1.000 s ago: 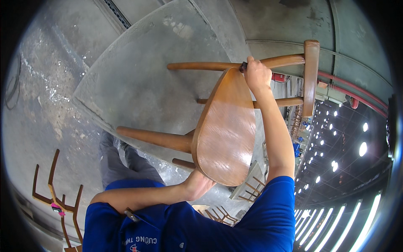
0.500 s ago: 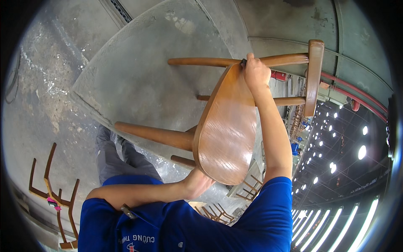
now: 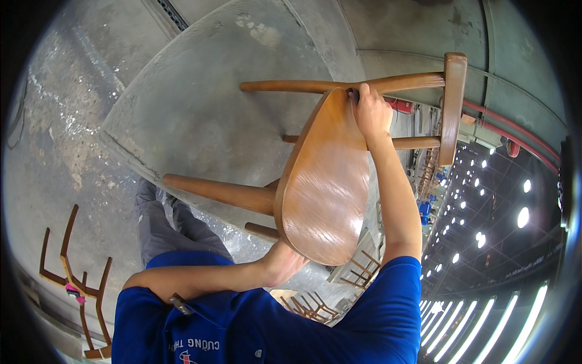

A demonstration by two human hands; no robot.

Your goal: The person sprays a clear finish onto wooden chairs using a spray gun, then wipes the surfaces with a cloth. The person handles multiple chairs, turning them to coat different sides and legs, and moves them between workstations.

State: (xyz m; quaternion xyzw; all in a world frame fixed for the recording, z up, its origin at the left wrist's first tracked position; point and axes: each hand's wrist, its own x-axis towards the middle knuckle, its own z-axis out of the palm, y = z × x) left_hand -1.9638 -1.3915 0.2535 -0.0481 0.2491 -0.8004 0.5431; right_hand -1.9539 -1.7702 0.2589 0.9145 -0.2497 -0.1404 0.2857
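A brown wooden chair lies tipped on its side, its glossy seat facing me and its legs pointing left. Its backrest rail stands at the right. My left hand holds the near edge of the seat from below, its fingers partly hidden behind the wood. At the far edge of the seat, beside the back post, my right hand is closed around a small black thing, pressed to the wood. Most of that thing is covered by my fingers, so its kind cannot be made out.
A large grey surface lies under the chair. At the lower left stands a wooden chair frame with a pink item on it. More chair frames stand behind me. Red pipes run along the wall at right.
The chair has shifted slightly to the left. My right hand has moved a little down and right at the seat's far edge, and more of the black thing shows. My left hand keeps its hold.
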